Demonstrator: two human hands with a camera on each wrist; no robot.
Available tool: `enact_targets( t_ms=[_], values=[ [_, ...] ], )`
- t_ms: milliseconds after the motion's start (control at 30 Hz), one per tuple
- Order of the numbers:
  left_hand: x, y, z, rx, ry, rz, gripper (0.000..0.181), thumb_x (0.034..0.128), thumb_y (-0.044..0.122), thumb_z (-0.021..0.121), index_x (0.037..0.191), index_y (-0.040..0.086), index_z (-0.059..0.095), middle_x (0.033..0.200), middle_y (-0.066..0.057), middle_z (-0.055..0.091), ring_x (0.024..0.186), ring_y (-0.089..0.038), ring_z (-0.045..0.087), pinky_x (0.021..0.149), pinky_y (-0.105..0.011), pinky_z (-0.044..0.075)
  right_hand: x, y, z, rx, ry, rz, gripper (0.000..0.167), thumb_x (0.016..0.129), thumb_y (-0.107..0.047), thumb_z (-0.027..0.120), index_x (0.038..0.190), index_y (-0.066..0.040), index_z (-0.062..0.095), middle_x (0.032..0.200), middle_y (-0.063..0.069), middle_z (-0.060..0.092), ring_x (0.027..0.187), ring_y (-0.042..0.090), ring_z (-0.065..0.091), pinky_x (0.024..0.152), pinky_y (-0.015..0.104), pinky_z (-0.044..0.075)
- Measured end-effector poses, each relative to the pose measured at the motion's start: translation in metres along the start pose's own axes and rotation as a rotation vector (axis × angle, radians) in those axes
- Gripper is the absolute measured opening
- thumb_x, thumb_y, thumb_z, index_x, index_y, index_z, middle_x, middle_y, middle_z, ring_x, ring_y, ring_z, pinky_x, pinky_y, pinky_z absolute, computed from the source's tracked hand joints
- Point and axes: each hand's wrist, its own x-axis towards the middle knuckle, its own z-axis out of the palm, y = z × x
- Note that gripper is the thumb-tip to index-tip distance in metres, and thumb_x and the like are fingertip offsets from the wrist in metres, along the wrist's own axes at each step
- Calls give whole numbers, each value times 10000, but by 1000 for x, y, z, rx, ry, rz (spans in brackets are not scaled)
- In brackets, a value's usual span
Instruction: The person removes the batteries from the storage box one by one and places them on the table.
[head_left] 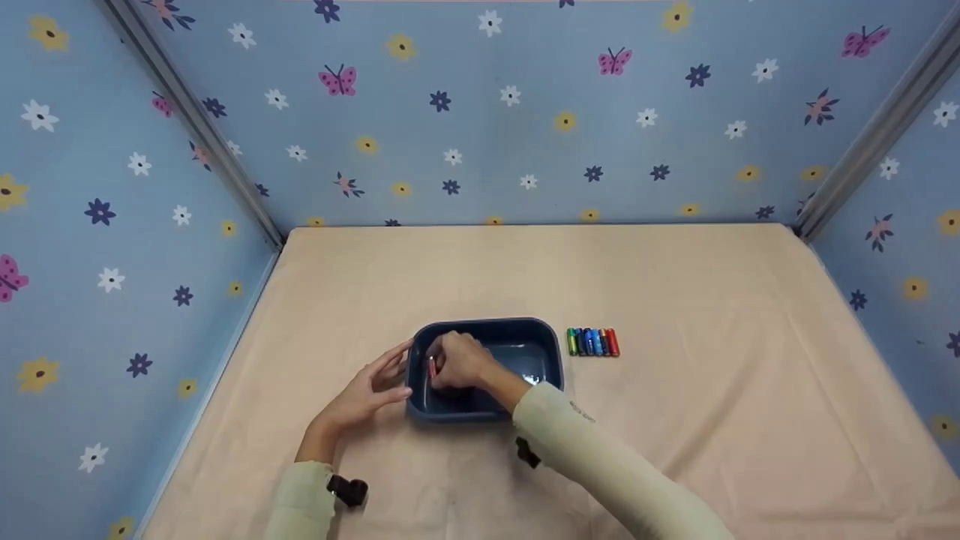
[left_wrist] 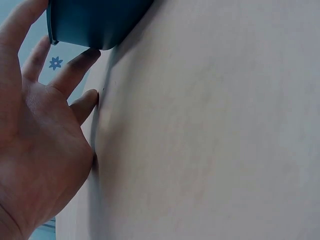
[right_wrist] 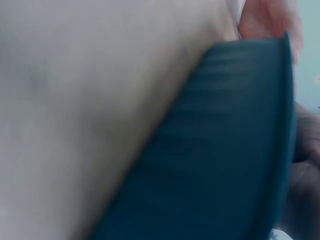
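A dark blue rectangular basin (head_left: pixel 486 416) sits on the cloth-covered table. My right hand (head_left: pixel 461 360) reaches down inside its left part, fingers curled, pinching a small red battery (head_left: pixel 432 367); most of that battery is hidden by the fingers. My left hand (head_left: pixel 367 386) is spread along the basin's left side, its fingertips touching the outer wall. The left wrist view shows those extended fingers (left_wrist: pixel 75 70) against the basin (left_wrist: pixel 92 25). In the blurred right wrist view, the basin's wall (right_wrist: pixel 215 140) covers much of the right hand.
Right of the basin, several batteries (head_left: pixel 592 342) in green, black, blue and red lie side by side in a tidy row. A beige cloth (head_left: pixel 712 315) covers the table. Flower-patterned blue walls (head_left: pixel 510 135) enclose the back and both sides.
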Motion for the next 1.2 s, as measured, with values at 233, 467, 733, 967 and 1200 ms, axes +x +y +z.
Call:
enact_targets(
  t_ms=[233,467,733,967,1200],
  values=[
    [1,-1,1,-13,0,14,860,1093,148,739,1805,126,257,1865,-225,251,1712,-500,319,1377,-726,224,2,25,-12,57,27,-84,474,806,-163,976,1250,-109,819,948,-54,803,848,39,685,833,228,586],
    [1,-2,2,-19,0,10,865,1091,164,745,1807,146,259,1873,-225,229,1713,-509,311,1380,-749,210,-40,4,-41,120,63,-145,473,818,-66,953,1262,-13,799,1015,115,833,870,113,694,856,272,588],
    [-1,-2,2,-6,19,2,864,1081,148,757,1799,124,278,1857,-223,269,1707,-512,325,1380,-754,205,-57,4,-59,178,91,-145,490,849,-43,928,1314,-5,782,1071,143,805,907,155,677,839,227,535],
    [1,-1,1,5,3,36,848,1091,114,733,1793,66,260,1856,-249,243,1700,-531,317,1367,-738,218,-69,15,-76,268,112,-160,513,862,-9,901,1352,22,753,1083,177,767,823,87,597,760,182,506],
    [-1,-2,2,-10,15,31,855,1087,136,747,1793,76,268,1854,-252,252,1698,-531,324,1372,-732,214,-81,27,-91,280,139,-150,503,886,-29,897,1362,12,741,1103,170,751,876,164,632,773,203,513]
  ],
)
